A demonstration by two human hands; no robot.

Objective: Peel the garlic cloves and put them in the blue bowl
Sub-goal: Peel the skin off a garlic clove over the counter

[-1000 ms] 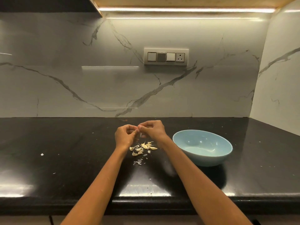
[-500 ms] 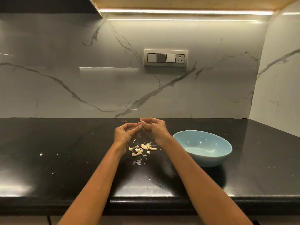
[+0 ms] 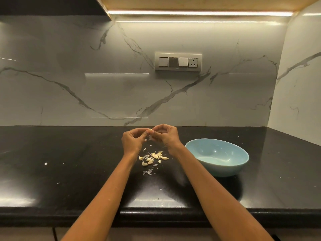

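Hands (image 3: 133,141) lifted, garlic pile (image 3: 153,158) beside blue bowl (image 3: 217,169)

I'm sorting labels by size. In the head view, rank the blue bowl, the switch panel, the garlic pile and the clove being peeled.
1. blue bowl
2. switch panel, farther off, so unsure
3. garlic pile
4. clove

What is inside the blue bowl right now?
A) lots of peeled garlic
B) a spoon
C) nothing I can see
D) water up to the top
C: the blue bowl shows only its bare, shiny inside, while the garlic cloves lie in a small pile on the black counter beside it, and both hands pinch one clove above the pile.
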